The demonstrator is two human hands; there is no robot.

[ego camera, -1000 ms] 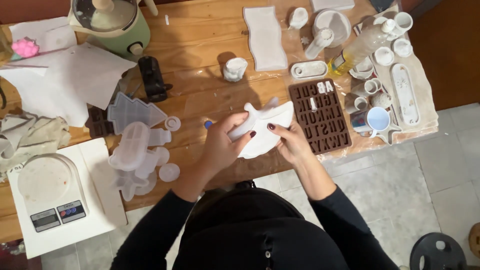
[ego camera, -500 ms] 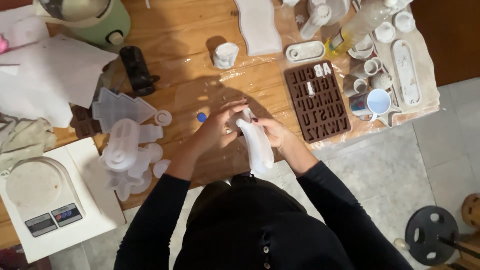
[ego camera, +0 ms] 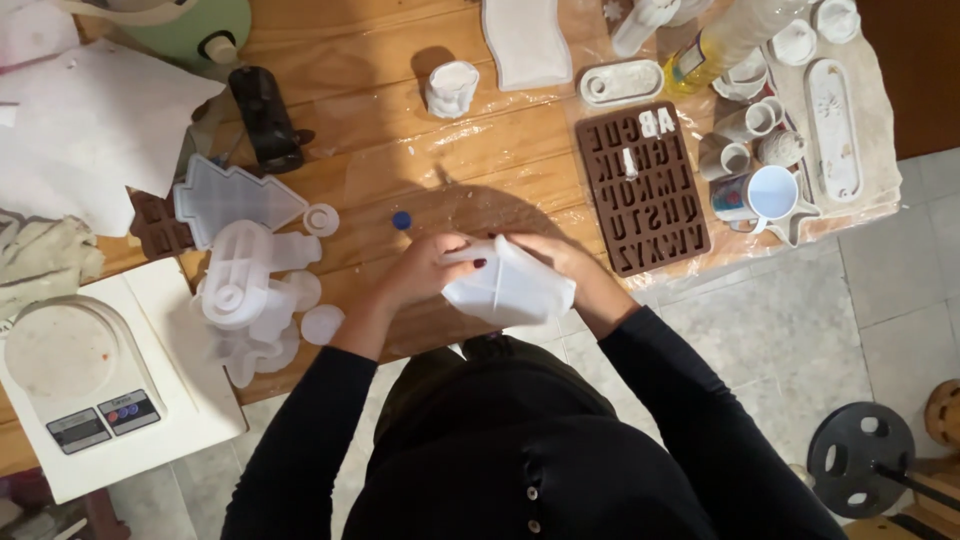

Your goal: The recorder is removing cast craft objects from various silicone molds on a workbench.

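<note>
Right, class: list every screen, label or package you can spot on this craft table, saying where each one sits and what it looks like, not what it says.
Kitchen scale: bottom left corner, white, round weighing plate, small grey display beside a button panel.
Bottle: top right, lying tilted, clear with yellowish liquid, coloured label at its lower end.
Letter mould: right of the hands, brown rectangular tray of raised letters, a few cavities filled white.
No sealed packages visible.

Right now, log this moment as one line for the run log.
left hand: grips white mould | right hand: grips same mould | mould: above wooden table edge | near: brown letter mould, blue cap
</note>
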